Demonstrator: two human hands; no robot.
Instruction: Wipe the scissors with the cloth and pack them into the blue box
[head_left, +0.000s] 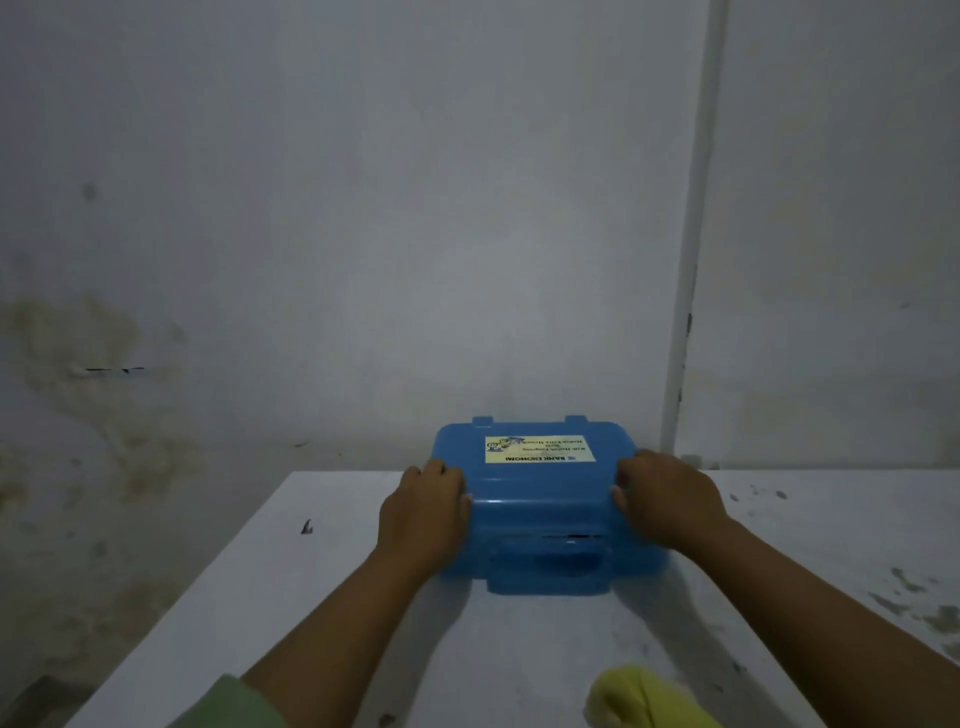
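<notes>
A blue box (537, 512) with a carry handle and a yellow label on its lid stands on a white table (291, 597), lid down. My left hand (423, 512) grips its left side and my right hand (670, 506) grips its right side, fingers curled over the lid's edges. A yellow cloth (641, 699) lies crumpled at the table's near edge, right of centre. No scissors are in sight.
The table stands against a stained grey wall (363, 234). A white pipe (693, 234) runs up the wall at the back right. The table's right part carries dark smudges (914, 597), and a small dark mark (306, 527) lies left of the box.
</notes>
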